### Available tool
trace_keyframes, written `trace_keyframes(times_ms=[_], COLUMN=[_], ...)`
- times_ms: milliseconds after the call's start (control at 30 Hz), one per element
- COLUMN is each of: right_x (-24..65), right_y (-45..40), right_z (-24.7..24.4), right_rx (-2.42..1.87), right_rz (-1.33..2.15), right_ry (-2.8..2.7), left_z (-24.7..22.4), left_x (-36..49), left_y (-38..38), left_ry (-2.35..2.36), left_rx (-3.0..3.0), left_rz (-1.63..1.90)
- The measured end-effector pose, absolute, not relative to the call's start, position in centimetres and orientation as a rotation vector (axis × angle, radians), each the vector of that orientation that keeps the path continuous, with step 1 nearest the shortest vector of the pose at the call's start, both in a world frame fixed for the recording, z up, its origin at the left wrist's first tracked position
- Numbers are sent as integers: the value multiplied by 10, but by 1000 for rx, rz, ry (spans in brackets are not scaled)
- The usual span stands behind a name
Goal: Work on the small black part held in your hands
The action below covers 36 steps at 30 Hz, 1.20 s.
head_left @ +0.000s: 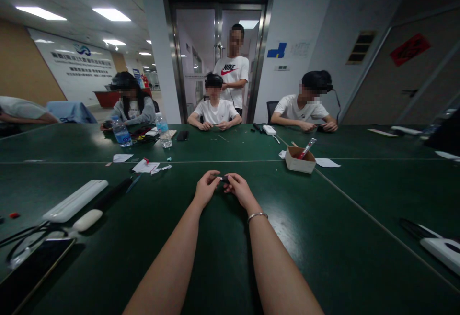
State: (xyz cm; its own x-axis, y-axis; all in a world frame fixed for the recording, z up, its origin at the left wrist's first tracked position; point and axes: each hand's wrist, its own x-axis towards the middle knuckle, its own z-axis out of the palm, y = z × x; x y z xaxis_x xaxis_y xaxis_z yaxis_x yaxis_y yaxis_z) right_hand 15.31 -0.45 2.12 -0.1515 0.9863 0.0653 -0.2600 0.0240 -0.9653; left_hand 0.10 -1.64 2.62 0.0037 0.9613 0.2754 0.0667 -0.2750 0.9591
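Observation:
Over the green table [223,267], my two hands meet around a small black stick-like object [224,179] with a light, metallic-looking left end. It could be a USB stick, but it is too small to be sure. My left hand [206,189] pinches the light end between thumb and fingers. The black end sits in the closed fingers of my right hand [241,191], whose wrist wears a silver bracelet [258,216]. Part of the object is hidden by the fingertips.
Left lie a white power strip [77,201], a phone [36,269], cables and a white mouse-like piece [88,220]. Paper scraps [145,166] and two water bottles [163,130] stand beyond. A small cardboard box [301,163] is ahead right. Several people sit or stand across the table.

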Motion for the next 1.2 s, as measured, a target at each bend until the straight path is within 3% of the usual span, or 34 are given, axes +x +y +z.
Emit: trace_keyframes(times_ms=[1200], right_x=[153], right_y=[-4], right_z=[20], right_rx=[-897], right_rz=[1414], right_ry=[-1146], left_z=[25], left_x=[4], left_y=[-14], left_ry=[1245], left_rx=[1454], left_rz=[1352])
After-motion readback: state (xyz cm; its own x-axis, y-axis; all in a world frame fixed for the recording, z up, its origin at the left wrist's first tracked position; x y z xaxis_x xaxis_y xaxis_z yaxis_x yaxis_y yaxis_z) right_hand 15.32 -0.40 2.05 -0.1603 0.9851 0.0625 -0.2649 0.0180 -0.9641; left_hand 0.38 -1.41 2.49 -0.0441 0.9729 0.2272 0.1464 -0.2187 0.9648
